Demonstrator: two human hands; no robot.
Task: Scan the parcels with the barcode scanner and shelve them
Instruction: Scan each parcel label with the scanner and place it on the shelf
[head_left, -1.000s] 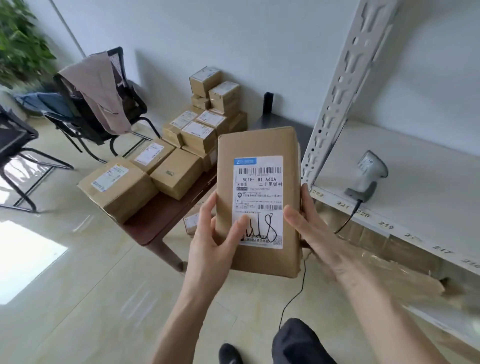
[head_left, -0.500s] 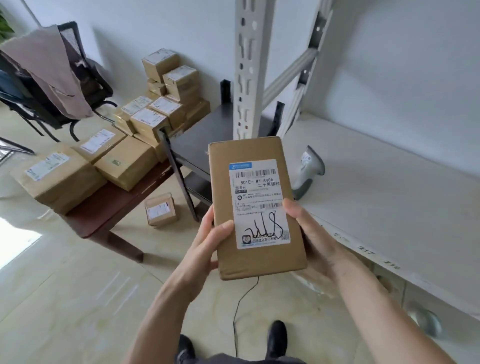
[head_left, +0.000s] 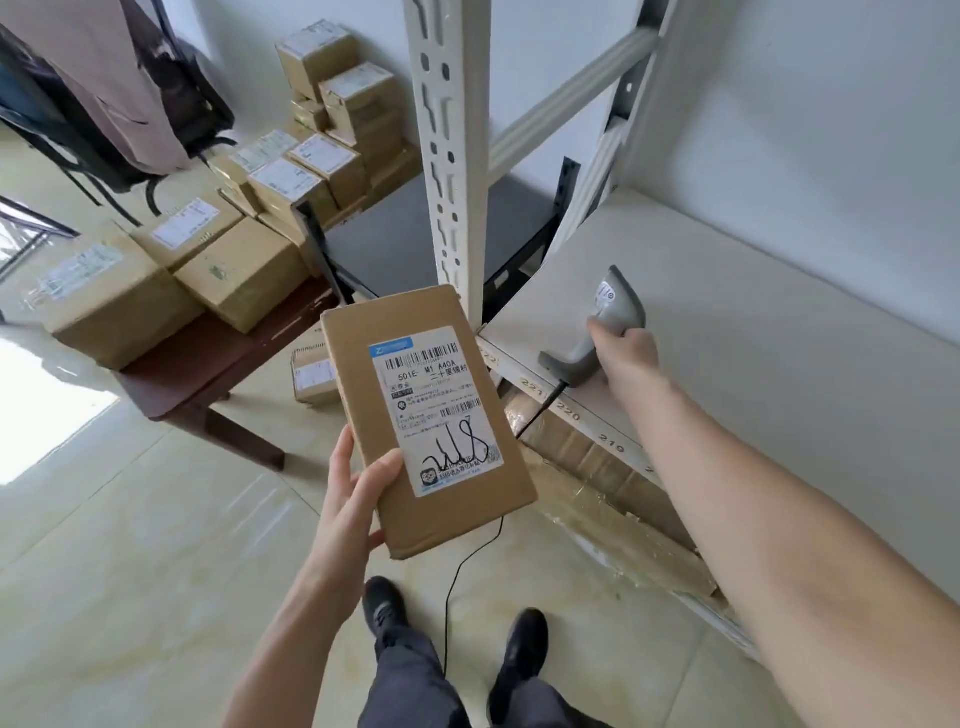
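Two bare hands are seen, each occupied with one thing. One flat brown parcel (head_left: 426, 415) is held at the centre of the frame by the left hand (head_left: 353, 499), its white label (head_left: 434, 408) turned up toward the camera; the thumb is laid across the parcel's lower left face beside the label, while the remaining fingers are hidden beneath the box, so the parcel is clamped between thumb and fingers near its lower left corner. One grey barcode scanner (head_left: 605, 325) is gripped at right of centre by the right hand (head_left: 623, 353), the fingers being curled around its handle just below the head; its base is seen resting on the pale shelf (head_left: 753, 332), close to the front edge, where numbers 221, 220 and 219 are printed. One black cable (head_left: 467, 566) is seen trailing from the scanner's base down to the floor. The right arm is stretched forward and to the right over the shelf, the left forearm being raised from the lower middle of the frame. About ten further parcels (head_left: 244, 270) are counted in the upper left, stacked on a dark table (head_left: 208, 358), though the exact number cannot be told. One small box (head_left: 311, 376) is seen on the floor beneath the held parcel. One white slotted upright (head_left: 452, 145) is seen at top centre, and two dark shoes (head_left: 384, 608) at the bottom.
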